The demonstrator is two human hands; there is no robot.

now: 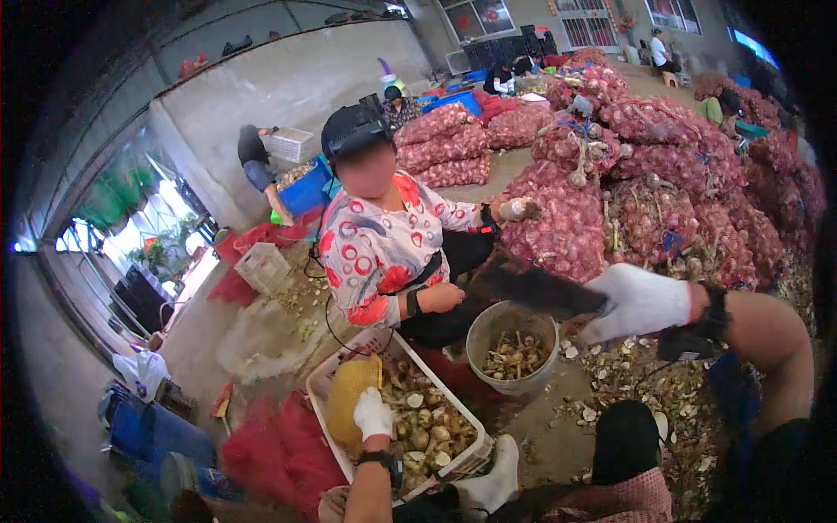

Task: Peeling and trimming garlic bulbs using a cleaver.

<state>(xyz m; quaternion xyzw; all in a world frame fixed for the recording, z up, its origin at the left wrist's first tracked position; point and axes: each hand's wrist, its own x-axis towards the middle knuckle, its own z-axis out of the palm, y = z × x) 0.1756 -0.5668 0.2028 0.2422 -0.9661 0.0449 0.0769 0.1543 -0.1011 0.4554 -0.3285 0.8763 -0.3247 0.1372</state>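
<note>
My left hand (374,412), in a white glove, grips the edge of a yellow mesh basket or bag (353,392) inside a white plastic crate (480,451). Garlic bulbs (435,425) fill the crate beside it. My right hand (631,302), also gloved, is shut on a long, dark, blurred item (549,287), perhaps cloth, that extends towards a seated co-worker (386,242) in a patterned shirt and dark cap. Below that item stands a pale bucket (550,366) with trimmed garlic pieces (516,353) in it.
Filled red mesh sacks of garlic (556,216) are piled at the right and back. Garlic scraps (608,372) litter the floor at the right. Red netting (281,451) lies left of the crate, near a blue bin (153,428). Several other people work farther back.
</note>
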